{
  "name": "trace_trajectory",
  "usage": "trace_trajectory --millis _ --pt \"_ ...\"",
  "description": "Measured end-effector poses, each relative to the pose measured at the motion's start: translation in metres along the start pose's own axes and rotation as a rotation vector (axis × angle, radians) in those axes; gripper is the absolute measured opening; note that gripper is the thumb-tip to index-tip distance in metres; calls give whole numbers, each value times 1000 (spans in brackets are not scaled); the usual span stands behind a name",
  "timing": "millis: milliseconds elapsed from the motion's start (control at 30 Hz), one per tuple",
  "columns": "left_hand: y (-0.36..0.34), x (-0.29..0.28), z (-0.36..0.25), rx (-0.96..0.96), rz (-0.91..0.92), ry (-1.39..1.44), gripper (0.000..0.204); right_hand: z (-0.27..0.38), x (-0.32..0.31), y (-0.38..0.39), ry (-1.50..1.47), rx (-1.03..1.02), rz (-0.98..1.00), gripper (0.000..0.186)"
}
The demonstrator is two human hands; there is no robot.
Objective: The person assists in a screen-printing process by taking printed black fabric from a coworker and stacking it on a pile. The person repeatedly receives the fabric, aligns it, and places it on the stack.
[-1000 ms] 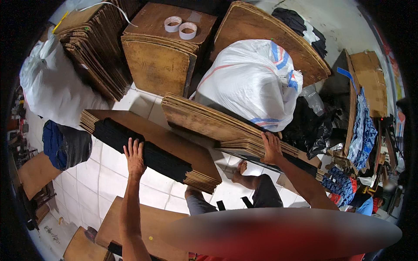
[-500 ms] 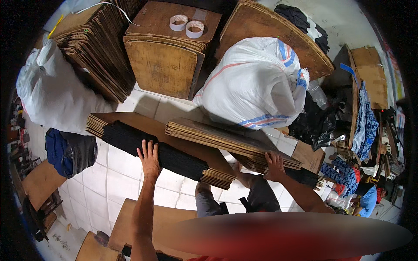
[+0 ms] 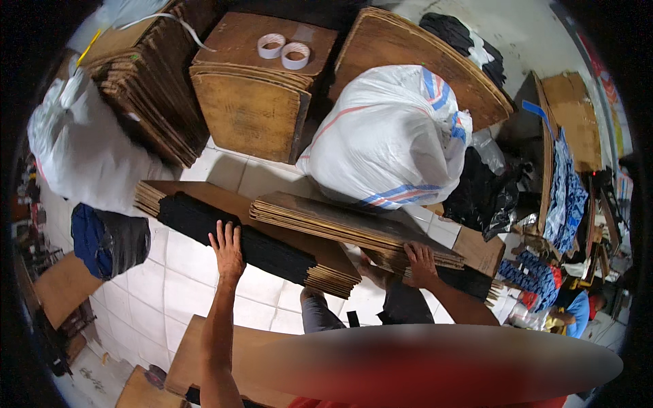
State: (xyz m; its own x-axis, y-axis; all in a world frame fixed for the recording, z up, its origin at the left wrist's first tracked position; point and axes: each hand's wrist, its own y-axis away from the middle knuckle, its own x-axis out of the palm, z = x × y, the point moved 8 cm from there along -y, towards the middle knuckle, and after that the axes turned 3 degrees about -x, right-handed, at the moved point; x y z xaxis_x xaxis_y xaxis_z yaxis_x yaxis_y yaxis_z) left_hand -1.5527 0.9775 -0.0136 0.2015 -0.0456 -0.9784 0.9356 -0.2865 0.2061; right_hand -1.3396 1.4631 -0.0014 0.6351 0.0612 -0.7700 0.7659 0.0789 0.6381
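My left hand (image 3: 227, 250) lies flat with fingers spread on the near side of a stack of flattened brown cardboard sheets (image 3: 204, 197) whose black-edged side (image 3: 231, 234) faces me. My right hand (image 3: 420, 264) grips the near edge of a second bundle of cardboard sheets (image 3: 340, 224), which rests partly over the first stack and slopes down to the right. My legs and a bare foot (image 3: 373, 272) show below the bundle.
A large white sack with blue and red stripes (image 3: 394, 136) sits just behind the bundle. Further cardboard stacks (image 3: 252, 102) stand at the back, one with two tape rolls (image 3: 284, 51) on top. A white bag (image 3: 75, 156) and a dark blue bundle (image 3: 109, 238) lie left. Clutter fills the right side.
The bundle under my right hand has swung down and flatter over the first stack. Both hands have slid lower and nearer to me along the cardboard edges.
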Motion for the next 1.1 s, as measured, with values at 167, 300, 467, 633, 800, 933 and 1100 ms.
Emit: trace_trajectory --millis 167,300,467,633,800,933,1100 --pt "-9 -4 -10 -12 -5 -35 63 -19 -20 -11 -97 -108 -171 121" --pt "-19 -4 -17 -26 20 -7 72 -39 -42 -21 -107 -170 -280 125" --pt "-33 -5 -24 -44 14 -38 70 -65 -65 -47 -109 -138 -283 122" --pt "-36 -6 -27 -35 -20 -32 68 -80 -70 -64 -127 -115 -204 124" --pt "-32 -6 -26 -39 0 -36 65 -81 -68 -65 -140 -104 -151 125" --pt "-34 -8 -27 -18 -20 -42 63 -77 -73 -63 -150 -100 -155 128" --pt "-34 -6 -27 6 -49 -14 70 -72 -77 -60 -180 -45 -213 126"
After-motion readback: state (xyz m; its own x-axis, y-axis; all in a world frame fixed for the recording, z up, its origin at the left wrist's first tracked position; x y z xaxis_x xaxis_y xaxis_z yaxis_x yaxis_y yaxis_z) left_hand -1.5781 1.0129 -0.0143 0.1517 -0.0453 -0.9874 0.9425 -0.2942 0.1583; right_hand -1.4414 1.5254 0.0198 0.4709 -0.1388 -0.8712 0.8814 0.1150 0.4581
